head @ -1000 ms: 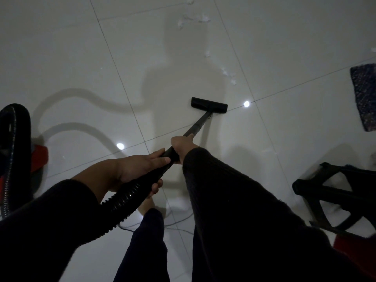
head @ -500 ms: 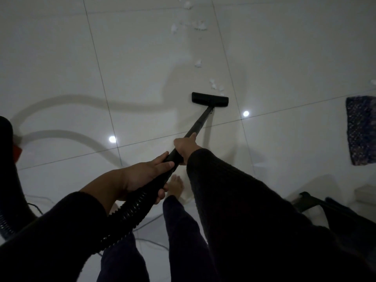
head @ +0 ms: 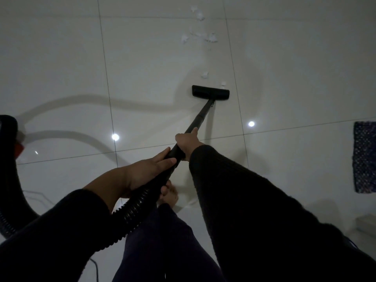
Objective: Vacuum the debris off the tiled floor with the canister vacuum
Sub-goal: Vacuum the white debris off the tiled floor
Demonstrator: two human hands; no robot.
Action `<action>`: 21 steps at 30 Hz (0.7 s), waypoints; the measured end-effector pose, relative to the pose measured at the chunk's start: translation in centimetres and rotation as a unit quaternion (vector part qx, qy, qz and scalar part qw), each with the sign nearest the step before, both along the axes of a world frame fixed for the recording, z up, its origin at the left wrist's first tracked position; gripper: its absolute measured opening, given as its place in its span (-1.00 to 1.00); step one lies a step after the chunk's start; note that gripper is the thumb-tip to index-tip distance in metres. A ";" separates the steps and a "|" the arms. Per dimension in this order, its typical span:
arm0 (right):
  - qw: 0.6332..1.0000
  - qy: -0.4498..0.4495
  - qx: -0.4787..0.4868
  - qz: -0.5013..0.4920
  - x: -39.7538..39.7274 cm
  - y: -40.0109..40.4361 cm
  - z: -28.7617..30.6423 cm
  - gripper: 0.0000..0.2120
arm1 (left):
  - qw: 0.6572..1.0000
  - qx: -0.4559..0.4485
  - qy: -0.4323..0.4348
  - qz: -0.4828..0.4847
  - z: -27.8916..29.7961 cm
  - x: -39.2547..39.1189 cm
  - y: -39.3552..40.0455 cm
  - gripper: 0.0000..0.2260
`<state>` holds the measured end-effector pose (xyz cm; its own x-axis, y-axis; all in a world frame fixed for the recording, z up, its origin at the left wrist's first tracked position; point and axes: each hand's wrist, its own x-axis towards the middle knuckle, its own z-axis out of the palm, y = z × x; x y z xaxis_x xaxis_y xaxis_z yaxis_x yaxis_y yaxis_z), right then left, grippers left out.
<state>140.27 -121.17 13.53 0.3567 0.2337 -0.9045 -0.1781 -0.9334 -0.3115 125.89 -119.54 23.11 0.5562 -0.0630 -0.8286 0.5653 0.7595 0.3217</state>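
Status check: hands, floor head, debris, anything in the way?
Left hand and right hand both grip the wand. Floor head at nearest white scraps; more beyond. Path unobstructed.

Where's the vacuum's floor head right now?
In the head view, the floor head sits upper centre on the tiles, just short of two white scraps, left of a grout line.

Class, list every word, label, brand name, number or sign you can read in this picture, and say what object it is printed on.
None: no readable text anywhere in the picture.
The vacuum head, wand and hose are plain black and show no label.
The dark mat at the right edge shows only a speckled pattern.
The floor tiles show only grout lines and light reflections.
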 end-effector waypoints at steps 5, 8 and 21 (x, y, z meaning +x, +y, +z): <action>1.000 0.007 -0.011 0.015 0.5 2.4 -0.2 -0.21 | 1.000 0.008 -0.002 0.019 0.1 0.6 1.8 -0.46; 0.999 0.027 -0.027 0.000 0.6 3.9 -0.8 -0.11 | 1.000 0.014 -0.005 0.016 -0.2 1.0 3.1 -0.48; 1.000 0.020 -0.016 0.004 2.4 7.8 -1.5 -0.15 | 0.999 -0.013 -0.025 0.032 -1.6 2.3 6.8 -0.44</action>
<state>142.63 -113.39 12.01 0.3176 0.2081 -0.9251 -0.1818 -0.9441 -0.2748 128.20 -112.70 21.48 0.6003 -0.0474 -0.7984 0.4997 0.8016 0.3282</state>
